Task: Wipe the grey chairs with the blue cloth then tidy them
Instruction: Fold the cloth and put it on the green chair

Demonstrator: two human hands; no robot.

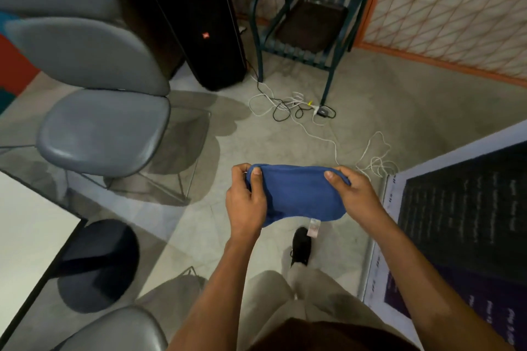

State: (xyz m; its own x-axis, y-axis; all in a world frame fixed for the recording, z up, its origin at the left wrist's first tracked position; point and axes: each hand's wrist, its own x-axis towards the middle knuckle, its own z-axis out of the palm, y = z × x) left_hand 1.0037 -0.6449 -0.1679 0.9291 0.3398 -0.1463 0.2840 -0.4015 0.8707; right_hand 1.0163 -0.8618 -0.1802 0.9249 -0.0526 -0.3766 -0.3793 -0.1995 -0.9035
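Blue cloth point(299, 194) stretched between both hands above the floor point(385, 111).
Left hand point(245, 202) and right hand point(353, 194) each pinch an upper corner, fingers curled. Grey chair point(99, 128) stands front-left, another point(114, 330) at bottom edge; black speaker point(199, 17), green rack point(308, 23) and tangled cables point(293, 105) lie ahead; worktop point(28, 236) left.

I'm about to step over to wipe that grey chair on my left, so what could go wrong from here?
1. Loose cables sprawl over the floor ahead; a foot could catch them.
2. Both the left hand and right hand grip the blue cloth, so neither could break a stumble.
3. The grey chair stands on thin wire legs and may slide under hard wiping.
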